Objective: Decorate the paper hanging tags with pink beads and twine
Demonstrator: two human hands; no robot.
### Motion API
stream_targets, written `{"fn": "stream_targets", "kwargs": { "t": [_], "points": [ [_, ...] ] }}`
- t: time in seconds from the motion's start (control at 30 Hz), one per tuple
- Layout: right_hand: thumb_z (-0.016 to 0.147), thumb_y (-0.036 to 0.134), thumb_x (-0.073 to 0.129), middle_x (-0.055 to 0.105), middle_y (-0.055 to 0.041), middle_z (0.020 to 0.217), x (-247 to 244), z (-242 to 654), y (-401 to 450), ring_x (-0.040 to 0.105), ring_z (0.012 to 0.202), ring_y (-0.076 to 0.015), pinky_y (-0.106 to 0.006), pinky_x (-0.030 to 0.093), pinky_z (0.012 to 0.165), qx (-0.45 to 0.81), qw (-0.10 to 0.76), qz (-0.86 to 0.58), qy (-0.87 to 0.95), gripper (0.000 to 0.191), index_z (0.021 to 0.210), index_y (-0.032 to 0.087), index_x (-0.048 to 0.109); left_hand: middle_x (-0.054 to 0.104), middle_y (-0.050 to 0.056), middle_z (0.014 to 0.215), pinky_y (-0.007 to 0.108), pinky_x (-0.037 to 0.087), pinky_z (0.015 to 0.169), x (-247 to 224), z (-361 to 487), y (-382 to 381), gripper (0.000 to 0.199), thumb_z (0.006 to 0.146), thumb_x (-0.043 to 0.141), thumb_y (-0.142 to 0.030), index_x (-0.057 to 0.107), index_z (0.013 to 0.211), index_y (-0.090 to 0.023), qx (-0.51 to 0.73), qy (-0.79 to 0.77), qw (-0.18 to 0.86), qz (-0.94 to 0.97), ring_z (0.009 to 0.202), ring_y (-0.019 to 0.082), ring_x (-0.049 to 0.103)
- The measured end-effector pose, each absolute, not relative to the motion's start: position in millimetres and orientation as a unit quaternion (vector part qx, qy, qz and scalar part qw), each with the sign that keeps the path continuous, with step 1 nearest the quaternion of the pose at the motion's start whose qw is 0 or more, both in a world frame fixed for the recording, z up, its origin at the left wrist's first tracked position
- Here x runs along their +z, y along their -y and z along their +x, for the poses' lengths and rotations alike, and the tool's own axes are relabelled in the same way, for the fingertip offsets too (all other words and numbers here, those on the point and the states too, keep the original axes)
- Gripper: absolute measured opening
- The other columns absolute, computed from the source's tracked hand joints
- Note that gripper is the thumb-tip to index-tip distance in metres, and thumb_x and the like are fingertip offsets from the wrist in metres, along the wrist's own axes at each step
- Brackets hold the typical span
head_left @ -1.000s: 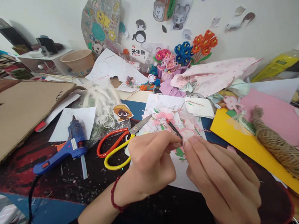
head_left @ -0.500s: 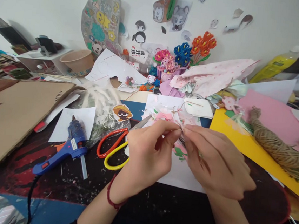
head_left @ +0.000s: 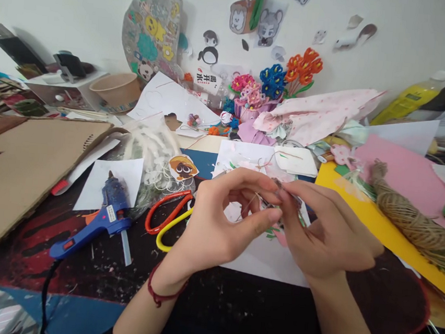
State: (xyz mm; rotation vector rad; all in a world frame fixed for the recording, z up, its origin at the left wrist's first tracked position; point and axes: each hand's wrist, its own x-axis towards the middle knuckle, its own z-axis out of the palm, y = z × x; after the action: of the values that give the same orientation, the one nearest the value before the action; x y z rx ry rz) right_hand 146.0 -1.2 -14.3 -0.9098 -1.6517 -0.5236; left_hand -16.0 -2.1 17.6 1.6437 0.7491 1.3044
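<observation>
Between two hands (head_left: pixel 212 229) (head_left: pixel 326 235): one dark piece (head_left: pixel 278 183); one sheet (head_left: pixel 271 269) below

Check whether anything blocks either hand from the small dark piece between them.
Nothing visible does. The left hand and right hand meet with their fingertips at the small dark piece, hiding much of it. The white paper sheet strewn with pink and green scraps lies below; the scissors with red and yellow handles lie off left.

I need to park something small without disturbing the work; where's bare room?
The dark surface is largely bare between the left forearm and right forearm, nearer than the white sheet. Another patch lies between the right forearm and yellow sheet. Left of the left hand it's crowded with scissors, blue glue gun and cardboard.
</observation>
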Motion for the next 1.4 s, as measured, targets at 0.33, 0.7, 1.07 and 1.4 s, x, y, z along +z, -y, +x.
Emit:
{"fn": "stream_targets", "kwargs": {
  "t": [0.33, 0.7, 1.07, 1.4],
  "points": [
    [0.078, 0.01, 0.075, 0.074, 0.0013, 0.08, -7, 146, 7, 0.068, 0.069, -0.0137, -0.025, 0.055, 0.06, -0.016, 0.597, -0.409, 0.69, 0.022, 0.095, 0.023, 0.073, 0.077, 0.001, 0.091, 0.02, 0.059, 0.064, 8, -14, 5, 0.019, 0.095, 0.058, -0.014, 0.068, 0.109, -0.021, 0.57, -0.289, 0.269, 0.721, 0.067, 0.008, 0.07],
    [0.078, 0.009, 0.075, 0.073, 0.0017, 0.077, -10, 142, 3, 0.066, 0.064, -0.0131, -0.026, 0.054, 0.056, 0.013, 0.637, -0.382, 0.669, 0.022, 0.094, 0.024, 0.073, 0.077, 0.007, 0.091, 0.02, 0.056, 0.068, -4, -5, 1, 0.017, 0.087, 0.067, -0.008, 0.068, 0.104, -0.01, 0.575, -0.332, -0.173, 0.728, 0.08, 0.012, 0.073],
    [0.081, 0.009, 0.071, 0.073, 0.0006, 0.084, -10, 143, 3, 0.069, 0.074, -0.0146, -0.027, 0.057, 0.065, -0.032, 0.607, -0.367, 0.704, 0.023, 0.098, 0.024, 0.07, 0.058, -0.003, 0.061, 0.022, 0.037, 0.049, -3, 0, 5, 0.01, 0.093, 0.056, -0.013, 0.058, 0.083, -0.014, 0.543, -0.359, -0.149, 0.744, 0.051, 0.007, 0.048],
    [0.078, 0.004, 0.072, 0.075, 0.0003, 0.086, -10, 144, 6, 0.071, 0.076, -0.0158, -0.029, 0.06, 0.069, -0.081, 0.6, -0.338, 0.721, 0.032, 0.103, 0.024, 0.069, 0.063, -0.002, 0.065, 0.02, 0.041, 0.051, -6, 0, 13, 0.004, 0.091, 0.058, -0.012, 0.06, 0.088, -0.014, 0.574, -0.357, -0.122, 0.727, 0.054, 0.007, 0.055]
  ]
}}
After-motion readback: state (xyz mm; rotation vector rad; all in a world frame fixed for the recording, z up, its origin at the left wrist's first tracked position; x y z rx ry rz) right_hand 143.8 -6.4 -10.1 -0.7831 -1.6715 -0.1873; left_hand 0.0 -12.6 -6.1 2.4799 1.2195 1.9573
